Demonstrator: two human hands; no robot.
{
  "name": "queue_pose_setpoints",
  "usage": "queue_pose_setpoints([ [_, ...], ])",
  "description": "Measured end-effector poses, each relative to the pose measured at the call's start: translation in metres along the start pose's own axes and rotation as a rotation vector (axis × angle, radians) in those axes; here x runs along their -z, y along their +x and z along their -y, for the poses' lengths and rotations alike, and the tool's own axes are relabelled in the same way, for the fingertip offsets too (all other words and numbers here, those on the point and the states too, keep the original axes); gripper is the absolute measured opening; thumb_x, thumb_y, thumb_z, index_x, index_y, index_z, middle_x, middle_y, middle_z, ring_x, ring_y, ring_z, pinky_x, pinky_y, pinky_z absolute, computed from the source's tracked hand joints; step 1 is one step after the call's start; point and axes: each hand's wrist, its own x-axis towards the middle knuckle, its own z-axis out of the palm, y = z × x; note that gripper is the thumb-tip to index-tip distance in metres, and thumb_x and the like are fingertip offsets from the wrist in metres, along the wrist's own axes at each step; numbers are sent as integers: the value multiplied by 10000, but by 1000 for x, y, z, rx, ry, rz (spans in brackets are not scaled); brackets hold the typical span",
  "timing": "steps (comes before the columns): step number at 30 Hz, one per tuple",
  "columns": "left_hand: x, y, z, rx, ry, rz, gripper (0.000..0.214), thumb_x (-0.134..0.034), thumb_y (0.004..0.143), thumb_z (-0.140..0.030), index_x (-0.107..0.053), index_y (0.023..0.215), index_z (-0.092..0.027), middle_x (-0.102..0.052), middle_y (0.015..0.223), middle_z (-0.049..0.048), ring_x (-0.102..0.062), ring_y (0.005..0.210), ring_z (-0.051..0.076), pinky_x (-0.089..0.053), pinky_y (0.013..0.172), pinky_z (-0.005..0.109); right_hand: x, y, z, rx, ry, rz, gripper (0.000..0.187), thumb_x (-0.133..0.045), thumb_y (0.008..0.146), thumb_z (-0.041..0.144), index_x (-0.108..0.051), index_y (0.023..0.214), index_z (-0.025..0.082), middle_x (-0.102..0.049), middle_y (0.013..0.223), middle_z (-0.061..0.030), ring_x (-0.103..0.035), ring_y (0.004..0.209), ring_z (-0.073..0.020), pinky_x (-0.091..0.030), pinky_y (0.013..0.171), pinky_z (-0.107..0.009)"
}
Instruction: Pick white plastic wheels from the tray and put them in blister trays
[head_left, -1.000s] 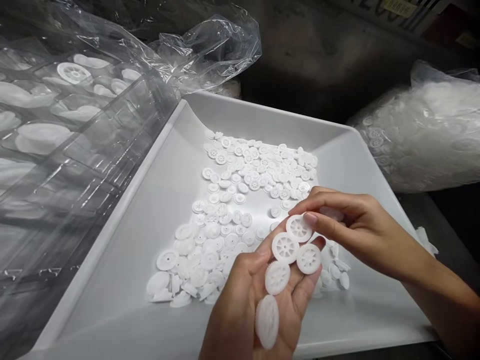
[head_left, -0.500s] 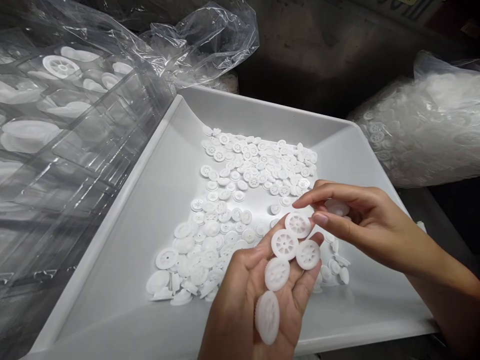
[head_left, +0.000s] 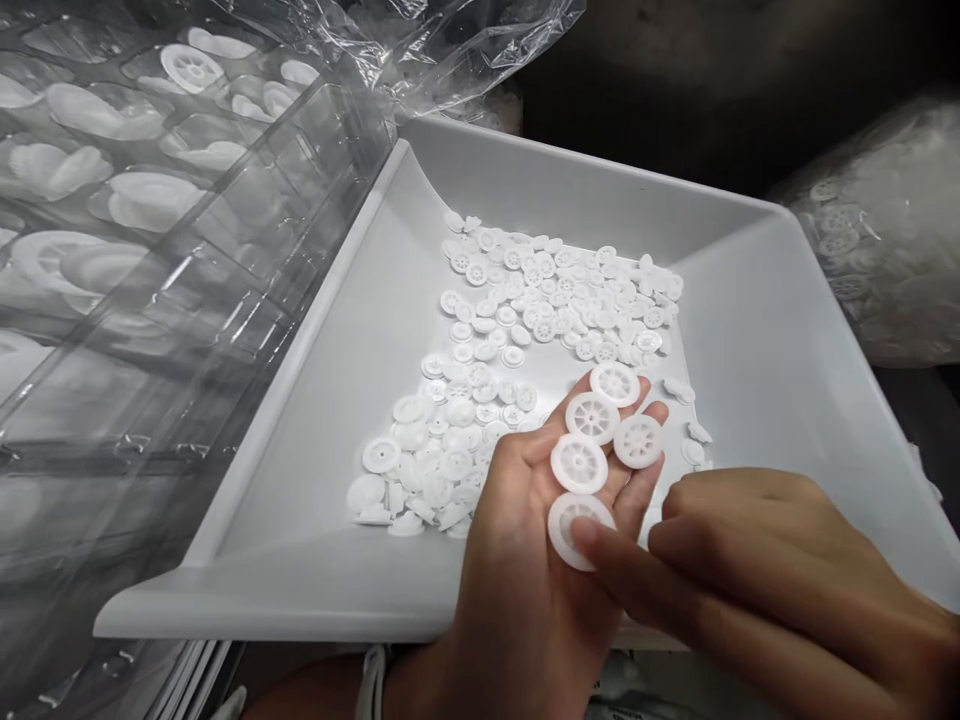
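five white plastic spoked gears lie on the upturned left hand, spread across the palm and the bases of the fingers. four sit close together, nearly touching, and their toothed rims and spokes show clearly. the fifth and lowest gear rests near the heel of the fingers, just below the others.

the two hands are together. the left is open and flat, palm up, with the gears loose on it and not clamped. the right hand comes in from the lower right, and its index fingertip touches the lowest gear near its rim. its other fingers are slightly curled just beside the left hand. its thumb is hidden, so whether that gear is pinched cannot be told.

both hands are over the near edge of a shallow white tray. a scattered layer of similar white gears covers its middle, some lying flat and some tilted. to the left of the tray, a clear compartmented plastic tray holds larger white gears in its cells. to the right, a clear plastic bag bulges with more gears.
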Motion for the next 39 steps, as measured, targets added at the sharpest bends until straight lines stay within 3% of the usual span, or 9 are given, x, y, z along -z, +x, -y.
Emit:
queue_pose_setpoints([
  [2, -2, 0, -1, -46, 29, -32, 357, -396, 903, -268, -633, 1140, -145, -675, 1111, 64, -602, 1141, 197, -403, 1068, 293, 3, -2, -3, 119, -53, 21, 316, -420, 988, 330, -683, 877, 195, -596, 657, -23, -611, 592, -166, -504, 503, -289],
  [5, -4, -1, -1, -117, 71, 57, 422, -369, 917, -304, -594, 1236, -145, -683, 1135, 79, -606, 1147, 220, -413, 1069, 336, 6, -3, -4, 197, -120, 34, 283, -411, 986, 242, -676, 936, 157, -603, 674, -33, -598, 599, -161, -508, 552, -308],
  [9, -1, -1, 0, -194, 75, 99, 431, -349, 931, -272, -564, 1285, -153, -693, 1125, 75, -603, 1159, 212, -434, 1054, 336, 6, -3, -8, 154, -136, 51, 360, -339, 999, 276, -676, 887, 218, -610, 663, -51, -623, 643, -206, -444, 514, -337],
  [13, 3, -3, 0, -212, 53, 44, 428, -429, 898, -235, -543, 1303, -155, -668, 1197, 70, -581, 1192, 205, -463, 1022, 291, 8, -4, -12, 181, -51, 138, 324, -397, 970, 270, -587, 1231, 233, -633, 684, -55, -637, 682, -243, -395, 502, -354],
  [17, 5, -6, -1, -203, 74, 81, 383, -472, 859, -154, -609, 1216, -169, -666, 1198, 50, -567, 1208, 193, -458, 1027, 271, 6, -11, -5, 31, -46, 88, 423, -413, 978, 251, -470, 1396, 248, -633, 693, -48, -631, 695, -246, -444, 600, -370],
  [22, 5, -6, -1, -211, 68, 52, 321, -462, 852, -130, -661, 1101, -171, -685, 1151, 26, -572, 1200, 198, -430, 1067, 300, 2, -14, 3, -19, -82, 64, 437, -385, 990, 228, -443, 1419, 288, -619, 710, -45, -623, 717, -234, -460, 663, -376],
  [34, 4, -6, 0, -212, 41, 80, 456, -413, 884, -166, -498, 1332, -144, -660, 1212, 81, -586, 1186, 185, -462, 1018, 277, 10, -15, -12, 32, -61, 122, 452, -424, 954, 179, -476, 1388, 296, -577, 680, -27, -567, 597, -206, -435, 610, -368],
  [39, 5, -6, 0, -214, 47, 112, 513, -433, 872, -130, -436, 1385, -125, -640, 1259, 82, -559, 1220, 186, -450, 1038, 275, 11, -13, -13, 52, -2, 185, 513, -405, 938, 141, -410, 1428, 289, -586, 700, -28, -583, 614, -216, -419, 589, -372],
])
